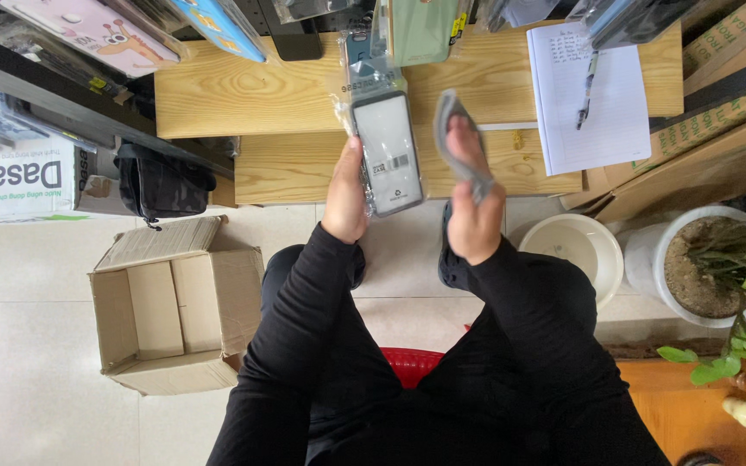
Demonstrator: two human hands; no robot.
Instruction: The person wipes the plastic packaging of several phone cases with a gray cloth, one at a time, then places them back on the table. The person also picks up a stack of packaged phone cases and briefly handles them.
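**Two hands, a packaged phone case and a loose grey case**

At the far left, a printed white carton [19, 177] sits under a metal shelf rail. Beside it, a black bag [161, 183] hangs at the corner of the wooden table [218, 91]. Below the bag, an open cardboard box [170, 302] stands on the tiled floor, flaps raised, interior bare.

The left hand [347, 194] is raised in front of the table edge. Its fingers are closed around the left edge of a phone case in a clear plastic sleeve [388, 151], held upright with the labelled back facing the camera. The sleeve's loose top extends up over the table.

Just to the right, apart from the sleeve, the right hand [475, 211] grips a grey soft phone case [458, 142]. The fingers are clamped on its lower end; the case bends and rises above the hand, seen nearly edge-on.

Further right on the table lies a lined notepad [593, 112] with a pen [587, 91] resting on it. Below the table, a white empty bowl-shaped pot [576, 250] stands on the floor next to a white potted plant [710, 267]. Cardboard sheets [718, 129] lean at the far right.

Both sleeves are black. A red stool [412, 362] shows between the legs.
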